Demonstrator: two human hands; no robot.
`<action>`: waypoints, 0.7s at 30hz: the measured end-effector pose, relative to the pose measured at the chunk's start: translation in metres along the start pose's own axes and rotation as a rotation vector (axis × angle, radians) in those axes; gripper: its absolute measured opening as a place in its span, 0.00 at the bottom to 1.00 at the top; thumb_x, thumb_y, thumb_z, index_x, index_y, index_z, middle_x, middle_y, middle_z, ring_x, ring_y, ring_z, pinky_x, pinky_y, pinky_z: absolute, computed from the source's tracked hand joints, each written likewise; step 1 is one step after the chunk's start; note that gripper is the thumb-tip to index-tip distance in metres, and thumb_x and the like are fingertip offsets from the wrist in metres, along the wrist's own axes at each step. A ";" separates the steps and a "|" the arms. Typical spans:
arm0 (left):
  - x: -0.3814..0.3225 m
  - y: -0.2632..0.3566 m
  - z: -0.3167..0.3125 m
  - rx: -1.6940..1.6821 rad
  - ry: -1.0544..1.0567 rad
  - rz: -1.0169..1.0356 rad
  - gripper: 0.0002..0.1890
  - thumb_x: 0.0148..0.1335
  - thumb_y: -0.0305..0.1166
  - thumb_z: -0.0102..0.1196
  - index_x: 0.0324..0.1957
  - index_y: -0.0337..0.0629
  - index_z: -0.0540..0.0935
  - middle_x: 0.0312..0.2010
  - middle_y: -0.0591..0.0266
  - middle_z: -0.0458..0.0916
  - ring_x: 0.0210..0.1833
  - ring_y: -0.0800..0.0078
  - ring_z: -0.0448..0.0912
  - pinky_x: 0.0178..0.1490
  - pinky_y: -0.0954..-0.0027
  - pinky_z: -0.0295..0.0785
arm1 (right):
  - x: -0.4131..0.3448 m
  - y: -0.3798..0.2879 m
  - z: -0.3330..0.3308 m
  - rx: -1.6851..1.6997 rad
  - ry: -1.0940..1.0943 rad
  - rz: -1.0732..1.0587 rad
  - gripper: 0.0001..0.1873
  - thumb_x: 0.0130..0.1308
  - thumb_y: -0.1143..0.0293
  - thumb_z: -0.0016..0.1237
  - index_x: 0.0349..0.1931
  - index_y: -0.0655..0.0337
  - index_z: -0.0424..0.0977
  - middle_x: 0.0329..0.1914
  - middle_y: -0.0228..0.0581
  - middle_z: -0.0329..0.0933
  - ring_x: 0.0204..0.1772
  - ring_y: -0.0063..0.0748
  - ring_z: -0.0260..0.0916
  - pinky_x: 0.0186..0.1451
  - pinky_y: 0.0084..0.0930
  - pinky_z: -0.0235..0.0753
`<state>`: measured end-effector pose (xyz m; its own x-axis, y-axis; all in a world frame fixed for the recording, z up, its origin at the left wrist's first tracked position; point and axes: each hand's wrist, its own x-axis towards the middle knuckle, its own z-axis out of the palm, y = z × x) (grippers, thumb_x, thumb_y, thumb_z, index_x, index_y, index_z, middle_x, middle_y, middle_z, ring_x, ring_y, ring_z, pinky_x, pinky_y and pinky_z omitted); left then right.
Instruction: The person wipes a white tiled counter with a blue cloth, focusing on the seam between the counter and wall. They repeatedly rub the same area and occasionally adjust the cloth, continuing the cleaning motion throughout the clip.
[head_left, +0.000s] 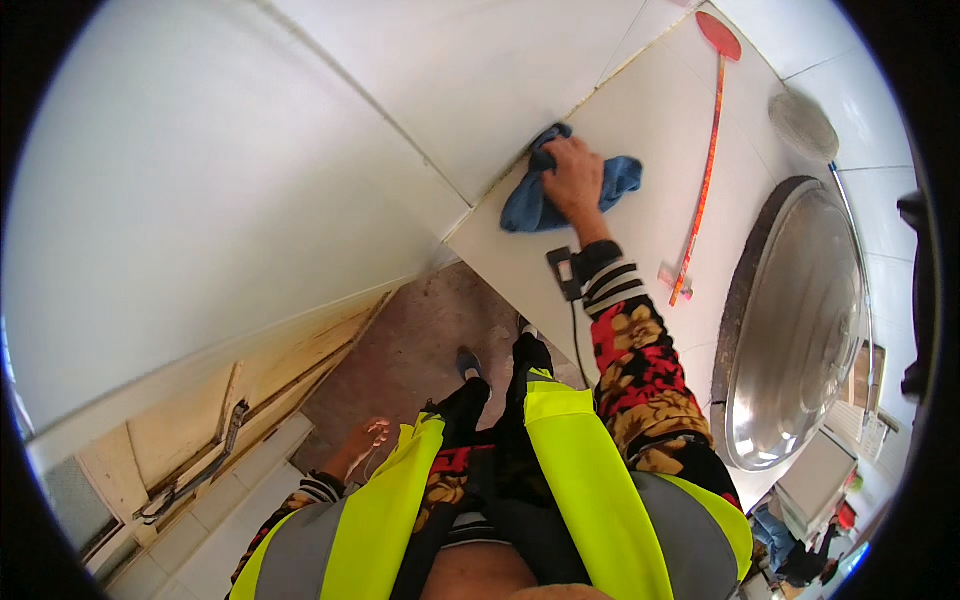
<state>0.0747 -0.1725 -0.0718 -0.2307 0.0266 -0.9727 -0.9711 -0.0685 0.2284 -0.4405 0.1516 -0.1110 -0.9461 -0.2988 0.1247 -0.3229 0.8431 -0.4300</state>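
Observation:
My right hand (576, 178) presses a crumpled blue cloth (536, 202) onto the white tiled counter (660, 127), close to where it meets the wall. Folds of the cloth spread out on both sides of my fingers. At that wrist is a black device (562, 271) with a cable running down along my sleeve. My left hand (366, 439) hangs low by my side, above the floor, with loosely bent fingers and nothing visible in it. A long red-handled fly swatter (709, 172) lies on the counter, to the right of the cloth.
A large round metal lid or pan (799, 330) sits in a dark-rimmed opening on the right. Behind it rests a long-handled mesh strainer (804, 126). White tiled wall (420, 82) bounds the counter. A wooden frame (240, 420) is at lower left. Another person (806, 555) is at far lower right.

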 end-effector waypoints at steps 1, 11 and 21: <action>0.001 0.001 0.003 0.030 0.015 -0.032 0.13 0.70 0.33 0.42 0.50 0.38 0.73 0.36 0.65 0.74 0.36 0.78 0.71 0.39 0.74 0.68 | -0.010 -0.006 0.004 0.024 0.011 -0.027 0.18 0.44 0.73 0.52 0.39 0.52 0.75 0.48 0.30 0.74 0.55 0.39 0.65 0.50 0.39 0.62; 0.020 -0.049 0.011 0.212 0.151 -0.091 0.15 0.69 0.34 0.45 0.52 0.38 0.74 0.39 0.61 0.77 0.37 0.76 0.74 0.41 0.73 0.71 | -0.137 -0.059 0.072 0.096 -0.503 -0.415 0.12 0.38 0.75 0.52 0.29 0.54 0.75 0.42 0.38 0.77 0.46 0.41 0.71 0.44 0.39 0.65; 0.001 -0.087 0.003 0.282 0.108 -0.053 0.19 0.67 0.39 0.48 0.54 0.37 0.73 0.43 0.57 0.78 0.40 0.72 0.77 0.43 0.72 0.73 | -0.224 -0.031 0.006 0.896 -0.827 0.047 0.20 0.42 0.77 0.50 0.40 0.59 0.78 0.38 0.39 0.79 0.41 0.34 0.75 0.45 0.28 0.73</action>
<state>0.1586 -0.1635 -0.0929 -0.1865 -0.0842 -0.9789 -0.9635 0.2102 0.1655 -0.2181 0.1900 -0.1307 -0.5509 -0.7461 -0.3739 0.1504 0.3519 -0.9239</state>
